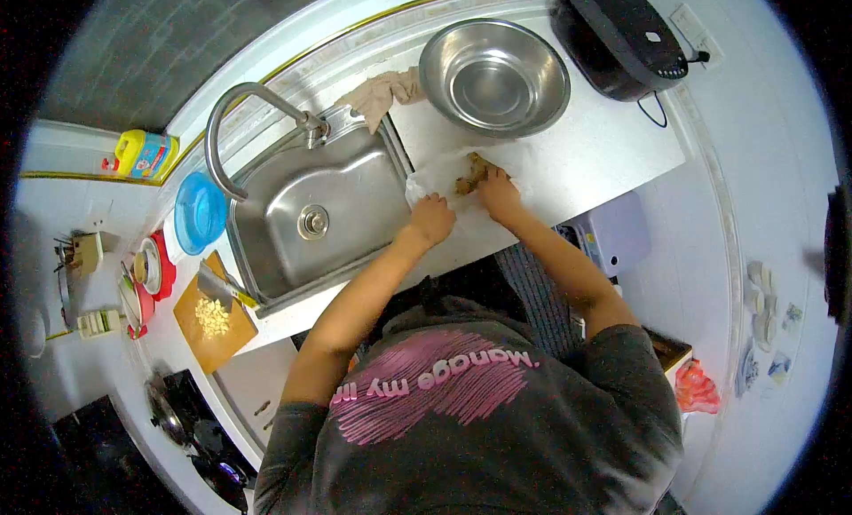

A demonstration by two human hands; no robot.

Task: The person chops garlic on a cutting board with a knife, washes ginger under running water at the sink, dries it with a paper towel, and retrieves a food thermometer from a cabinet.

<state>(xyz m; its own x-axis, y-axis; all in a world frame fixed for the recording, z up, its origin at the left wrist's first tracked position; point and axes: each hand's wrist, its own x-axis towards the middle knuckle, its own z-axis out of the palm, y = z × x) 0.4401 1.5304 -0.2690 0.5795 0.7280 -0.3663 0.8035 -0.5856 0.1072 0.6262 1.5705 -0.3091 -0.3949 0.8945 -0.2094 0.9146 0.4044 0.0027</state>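
On the counter right of the sink lies a thin white plastic bag or sheet (428,179), with a brown, knobbly item (470,179) on it or in it. My right hand (499,195) is at the right side of the brown item, fingers bent around its edge. The left hand (432,219) is closed at the near left edge of the white plastic, next to the sink's right rim. Whether its fingers pinch the plastic is hard to see, as the fingertips are small and partly hidden.
Behind my hands stands a steel bowl (493,78), with a black appliance (621,40) to its right. A beige cloth (382,96) lies by the sink (355,195). Further left are a blue basin (201,213) and a cutting board (209,346) with a knife and chopped pale pieces.
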